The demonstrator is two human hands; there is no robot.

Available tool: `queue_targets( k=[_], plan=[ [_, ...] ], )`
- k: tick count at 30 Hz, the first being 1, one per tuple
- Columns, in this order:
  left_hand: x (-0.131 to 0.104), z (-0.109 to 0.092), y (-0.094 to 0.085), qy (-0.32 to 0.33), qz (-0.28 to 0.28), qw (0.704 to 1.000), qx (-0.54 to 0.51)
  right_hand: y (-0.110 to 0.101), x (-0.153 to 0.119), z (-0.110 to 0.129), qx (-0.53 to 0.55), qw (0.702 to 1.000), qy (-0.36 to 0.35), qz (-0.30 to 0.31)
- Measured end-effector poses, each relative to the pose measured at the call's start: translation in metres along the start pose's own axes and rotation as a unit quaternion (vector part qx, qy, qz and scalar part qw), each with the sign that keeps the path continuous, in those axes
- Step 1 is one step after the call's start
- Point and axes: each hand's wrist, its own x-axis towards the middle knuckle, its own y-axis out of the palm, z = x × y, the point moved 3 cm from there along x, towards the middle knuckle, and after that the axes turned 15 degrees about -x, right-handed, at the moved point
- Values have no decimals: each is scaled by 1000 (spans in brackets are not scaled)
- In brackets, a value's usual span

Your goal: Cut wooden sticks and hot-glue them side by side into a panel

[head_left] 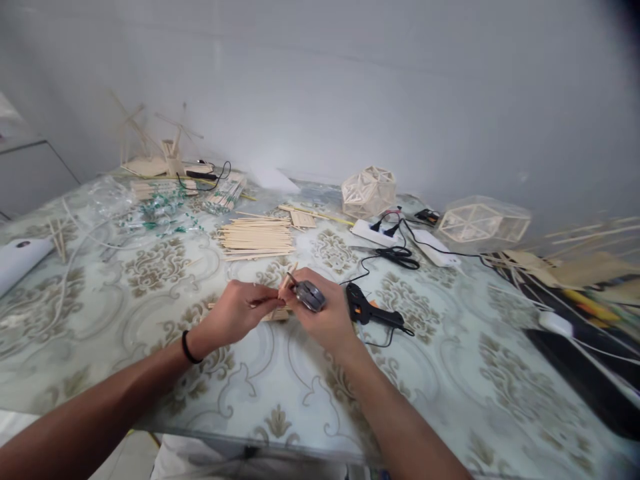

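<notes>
My right hand [320, 313] is closed around a grey metal hand tool [311, 296] whose thin dark tip points away to the left; its exact kind is unclear. A short pale wooden stick [289, 280] shows upright at my right fingertips. My left hand [240, 310] meets the right one, thumb and fingers pinched together. What lies in that pinch is too small to make out. Under both hands lie some wooden pieces [277, 313], partly hidden. Just beyond is a pile of wooden sticks [257, 237]. A black glue gun [375, 310] rests right of my right hand.
Black-handled scissors [397, 256] and a white power strip [376, 233] with cords lie right of the pile. Two stick-built frames, one rounded [369, 191] and one long [484, 220], stand behind. Plastic wrappers [165, 203] and a windmill-like stick model [173, 157] occupy the back left.
</notes>
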Motion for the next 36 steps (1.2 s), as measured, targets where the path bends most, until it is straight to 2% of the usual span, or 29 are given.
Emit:
queue_targets(
  k=[3, 7, 12, 17, 22, 28, 36],
  plan=[
    [1, 1, -2, 5, 16, 1000, -5, -14, 6, 3, -32, 999, -23, -31],
    [1, 5, -6, 6, 26, 1000, -14, -40, 18, -2, -135, 988, -45, -64],
    [1, 9, -6, 0, 38, 999, -25, -56, 33, -11, -292, 952, -89, 5],
    [2, 11, -5, -28, 43, 998, -29, -62, 45, -2, -402, 904, -128, 71],
    [3, 14, -4, -59, 46, 997, -34, -62, 52, 9, -455, 869, -161, 112],
    [2, 10, -2, -89, 47, 994, -45, -60, 55, 14, -488, 845, -173, 133],
    [3, 10, -3, -111, 47, 991, -51, -61, 57, 16, -509, 831, -177, 138]
  ],
)
